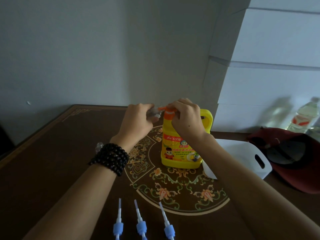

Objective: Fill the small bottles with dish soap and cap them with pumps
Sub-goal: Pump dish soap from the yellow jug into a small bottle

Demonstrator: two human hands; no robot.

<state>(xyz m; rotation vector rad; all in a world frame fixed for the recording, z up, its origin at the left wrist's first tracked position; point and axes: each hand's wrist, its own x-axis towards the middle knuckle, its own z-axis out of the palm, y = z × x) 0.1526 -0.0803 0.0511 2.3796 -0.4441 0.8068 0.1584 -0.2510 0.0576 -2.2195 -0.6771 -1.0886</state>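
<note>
Setting: dim room, grey wall across the upper frame, white stacked panels at upper right; a dark brown counter (52,161) with a floral inlay fills the lower half
Soap jug: yellow dish-soap jug (180,146) stands upright at frame centre, orange pump top (167,112) at its neck
Right hand: right hand (186,116) sits over the pump top, fingers curled down on it, seemingly pressing or gripping it; the exact hold is partly hidden
Left hand: left hand (138,118), beaded bracelet (110,157) on the wrist, is closed around a small clear bottle (154,112) held tilted right at the pump's spout
Bottle in hand: blurred, so its soap level cannot be read
Other bottle: another clear bottle (100,146) peeks out left of the bracelet, standing on the counter, uncapped as far as can be seen; contents unclear
Pumps: three blue-and-white pumps (141,226) lie side by side along the bottom edge, tubes pointing up the frame, none fitted to a bottle
Progress: judged from this, filling is under way on one bottle and no capping is done; all three pumps remain to be screwed on, and any further bottles remain to be filled
Elsewhere: white handled board (249,158) and a dark red cap (294,163) at right, plastic drink bottles (304,115) behind them
</note>
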